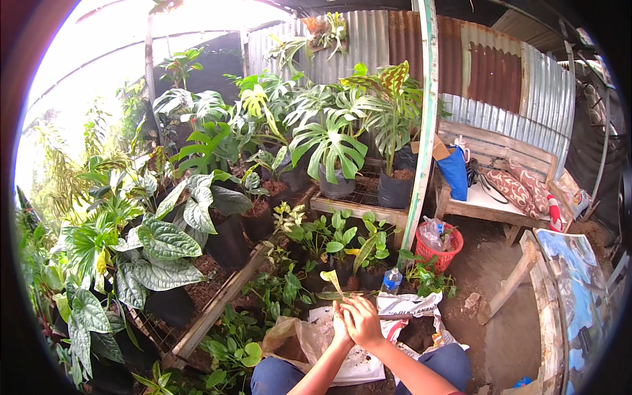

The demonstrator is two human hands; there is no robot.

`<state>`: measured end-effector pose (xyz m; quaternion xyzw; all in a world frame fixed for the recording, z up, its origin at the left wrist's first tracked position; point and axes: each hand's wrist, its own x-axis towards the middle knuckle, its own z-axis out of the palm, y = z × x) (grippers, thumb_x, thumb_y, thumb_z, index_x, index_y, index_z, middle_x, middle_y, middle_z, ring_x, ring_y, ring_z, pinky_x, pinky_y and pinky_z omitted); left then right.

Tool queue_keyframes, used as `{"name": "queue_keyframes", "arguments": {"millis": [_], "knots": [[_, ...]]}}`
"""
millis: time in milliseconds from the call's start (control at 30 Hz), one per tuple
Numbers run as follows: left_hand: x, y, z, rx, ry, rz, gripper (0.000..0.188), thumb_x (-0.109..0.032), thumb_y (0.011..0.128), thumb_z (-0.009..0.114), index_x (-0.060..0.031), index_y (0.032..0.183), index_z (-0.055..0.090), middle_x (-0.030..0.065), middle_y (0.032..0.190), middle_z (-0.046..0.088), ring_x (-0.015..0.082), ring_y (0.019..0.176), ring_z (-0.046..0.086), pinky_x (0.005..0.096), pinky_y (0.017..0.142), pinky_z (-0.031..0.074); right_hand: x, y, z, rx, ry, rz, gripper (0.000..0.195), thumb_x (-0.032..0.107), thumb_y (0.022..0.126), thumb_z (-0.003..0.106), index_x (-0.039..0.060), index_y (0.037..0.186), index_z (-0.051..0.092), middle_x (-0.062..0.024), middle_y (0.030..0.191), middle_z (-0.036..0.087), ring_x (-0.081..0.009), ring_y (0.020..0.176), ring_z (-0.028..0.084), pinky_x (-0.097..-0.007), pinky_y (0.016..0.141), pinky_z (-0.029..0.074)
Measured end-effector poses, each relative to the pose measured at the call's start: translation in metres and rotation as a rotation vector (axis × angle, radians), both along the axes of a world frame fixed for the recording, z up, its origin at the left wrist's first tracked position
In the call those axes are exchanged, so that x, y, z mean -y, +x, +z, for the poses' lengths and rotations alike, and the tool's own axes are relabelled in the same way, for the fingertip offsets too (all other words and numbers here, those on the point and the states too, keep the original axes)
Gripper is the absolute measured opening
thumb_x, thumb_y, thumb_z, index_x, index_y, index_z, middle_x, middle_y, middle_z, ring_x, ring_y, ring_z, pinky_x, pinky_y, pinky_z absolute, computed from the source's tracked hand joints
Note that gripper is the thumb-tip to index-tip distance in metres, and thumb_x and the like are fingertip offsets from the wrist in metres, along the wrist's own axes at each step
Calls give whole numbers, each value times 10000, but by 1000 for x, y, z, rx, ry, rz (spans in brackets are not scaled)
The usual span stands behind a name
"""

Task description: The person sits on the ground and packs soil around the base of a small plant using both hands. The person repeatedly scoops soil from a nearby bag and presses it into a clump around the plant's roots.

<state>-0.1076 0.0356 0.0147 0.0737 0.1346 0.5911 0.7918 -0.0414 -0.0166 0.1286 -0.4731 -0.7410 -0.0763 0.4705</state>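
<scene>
In front of my knees, my left hand and my right hand are pressed together, fingers pointing away from me. A small pale-yellow leafy cutting rises from between the fingertips, its stem base hidden by the fingers. Under my forearms lies a white plastic sack sprinkled with dark soil. To the left of my hands is a translucent plastic bag with brown material inside. An opened printed sack with dark soil lies to the right.
A water bottle stands beyond my hands, near a red plastic basket holding plastic bags. Potted seedlings crowd the ground ahead. Large-leaved potted plants stand left behind a wooden rail. A wooden bench is at the right.
</scene>
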Motion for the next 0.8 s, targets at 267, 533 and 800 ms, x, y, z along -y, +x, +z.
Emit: {"name": "queue_keyframes", "arguments": {"millis": [267, 533, 800], "knots": [[23, -12, 53, -418, -25, -24, 474, -495, 958, 374, -74, 1036, 579, 62, 965, 626, 195, 899, 578, 337, 846, 456, 6, 3, -17, -142, -126, 13, 175, 110, 790, 599, -20, 889, 662, -164, 909, 662, -327, 821, 632, -394, 739, 509], [38, -21, 106, -696, -71, -118, 586, -589, 885, 456, -126, 1240, 521, 64, 1227, 551, 190, 1064, 556, 357, 908, 445, -12, 0, -26, -1206, -278, 199, 246, 151, 940, 521, -49, 974, 660, -113, 931, 685, -171, 863, 639, -291, 811, 475], [34, 4, 45, -635, 125, 109, 430, -384, 975, 418, -89, 1267, 531, 73, 1202, 564, 167, 1079, 538, 301, 965, 400, 8, -2, -27, -802, -309, -14, 200, 107, 904, 544, -38, 935, 678, -136, 881, 690, -201, 814, 656, -299, 737, 482]]}}
